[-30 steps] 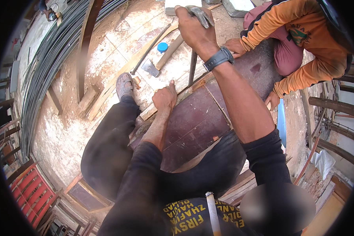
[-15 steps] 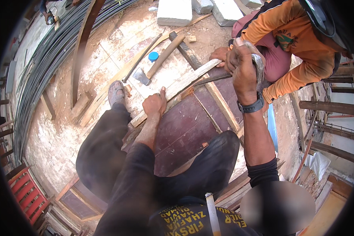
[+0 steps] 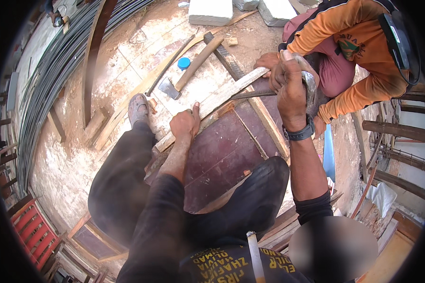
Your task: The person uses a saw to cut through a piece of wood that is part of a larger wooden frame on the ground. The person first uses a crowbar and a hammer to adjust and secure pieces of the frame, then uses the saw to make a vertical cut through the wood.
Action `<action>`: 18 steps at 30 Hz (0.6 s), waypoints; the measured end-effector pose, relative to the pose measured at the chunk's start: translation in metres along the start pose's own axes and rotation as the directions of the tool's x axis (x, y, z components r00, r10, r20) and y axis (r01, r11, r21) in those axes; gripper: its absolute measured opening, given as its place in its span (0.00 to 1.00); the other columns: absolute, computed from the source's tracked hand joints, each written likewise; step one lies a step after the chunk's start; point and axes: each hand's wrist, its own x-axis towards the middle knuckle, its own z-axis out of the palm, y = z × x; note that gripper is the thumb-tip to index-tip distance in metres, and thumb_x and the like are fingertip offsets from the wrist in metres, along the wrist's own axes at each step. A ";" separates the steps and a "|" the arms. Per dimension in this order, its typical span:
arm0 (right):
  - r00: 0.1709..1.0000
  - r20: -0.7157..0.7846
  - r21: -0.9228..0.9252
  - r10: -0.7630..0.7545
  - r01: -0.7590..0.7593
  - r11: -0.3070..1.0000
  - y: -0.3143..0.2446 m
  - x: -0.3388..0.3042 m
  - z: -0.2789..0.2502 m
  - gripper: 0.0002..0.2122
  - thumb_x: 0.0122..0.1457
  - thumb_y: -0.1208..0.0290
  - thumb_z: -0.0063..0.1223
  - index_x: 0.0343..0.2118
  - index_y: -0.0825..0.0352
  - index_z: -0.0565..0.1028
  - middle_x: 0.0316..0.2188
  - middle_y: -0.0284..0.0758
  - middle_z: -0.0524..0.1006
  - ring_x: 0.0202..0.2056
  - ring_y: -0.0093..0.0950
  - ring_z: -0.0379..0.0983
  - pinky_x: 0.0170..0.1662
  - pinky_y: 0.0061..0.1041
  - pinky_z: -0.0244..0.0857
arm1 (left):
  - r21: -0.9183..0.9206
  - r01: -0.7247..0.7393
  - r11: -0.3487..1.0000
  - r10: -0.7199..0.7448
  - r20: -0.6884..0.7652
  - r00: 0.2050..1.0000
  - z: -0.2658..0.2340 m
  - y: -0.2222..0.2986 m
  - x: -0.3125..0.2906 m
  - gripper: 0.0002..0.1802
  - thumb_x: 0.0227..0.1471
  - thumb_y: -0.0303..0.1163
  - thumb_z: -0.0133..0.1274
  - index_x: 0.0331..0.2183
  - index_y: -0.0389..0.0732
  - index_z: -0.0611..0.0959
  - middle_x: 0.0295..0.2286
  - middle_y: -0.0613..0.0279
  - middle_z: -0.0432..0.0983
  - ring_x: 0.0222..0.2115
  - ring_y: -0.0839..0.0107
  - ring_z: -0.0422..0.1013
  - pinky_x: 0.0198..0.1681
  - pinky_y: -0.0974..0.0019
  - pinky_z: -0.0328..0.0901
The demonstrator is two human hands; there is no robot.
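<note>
My left hand (image 3: 184,124) is closed over the near part of a pale wooden strip (image 3: 229,96), which slants up to the right across a timber-framed dark panel (image 3: 222,160). Raised near the strip's far end, my right hand (image 3: 290,87) is curled into a grip. A shiny grey piece (image 3: 310,85) shows beside it; what the fingers hold is mostly hidden. A thin dark bar (image 3: 252,95) runs left from below this hand. A co-worker's hand (image 3: 268,61) is at the strip's far end.
A hatchet (image 3: 198,66), a blue cap (image 3: 183,63) and a dark metal bar (image 3: 170,68) lie ahead. Steel rods (image 3: 38,89) curve along the left. Grey blocks (image 3: 210,12) stand at the back. The co-worker (image 3: 363,52) crouches at right, near a blue strip (image 3: 328,155).
My right hand has shifted slightly downward. My left hand keeps its grip on the wooden strip. The co-worker has leaned a little to the right.
</note>
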 end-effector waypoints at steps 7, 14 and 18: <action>0.983 0.062 -0.289 -0.172 0.183 0.940 0.010 0.031 0.042 0.15 0.64 0.70 0.51 0.21 0.72 0.70 0.16 0.27 0.67 0.21 0.18 0.62 0.26 0.28 0.57 | -0.018 -0.016 1.000 0.016 -0.040 0.999 0.002 0.003 -0.001 0.44 0.63 0.67 0.34 0.32 0.37 0.90 0.29 0.39 0.83 0.35 0.45 0.80 0.43 0.48 0.71; 0.748 0.335 -0.586 -0.573 0.642 0.495 0.023 0.054 0.049 0.08 0.60 0.76 0.48 0.23 0.72 0.71 0.19 0.39 0.74 0.22 0.36 0.71 0.28 0.33 0.63 | -0.018 0.003 1.000 -0.005 -0.151 0.988 0.011 -0.001 -0.005 0.41 0.62 0.66 0.40 0.32 0.37 0.90 0.25 0.39 0.81 0.29 0.44 0.80 0.38 0.47 0.71; 0.761 0.380 -0.645 -0.526 0.625 0.439 0.027 0.075 0.066 0.11 0.62 0.71 0.49 0.23 0.70 0.73 0.19 0.38 0.73 0.22 0.30 0.70 0.29 0.34 0.61 | -0.005 -0.009 1.000 0.007 -0.204 0.979 0.011 -0.003 -0.004 0.40 0.61 0.65 0.44 0.28 0.37 0.90 0.21 0.41 0.80 0.24 0.46 0.79 0.32 0.49 0.72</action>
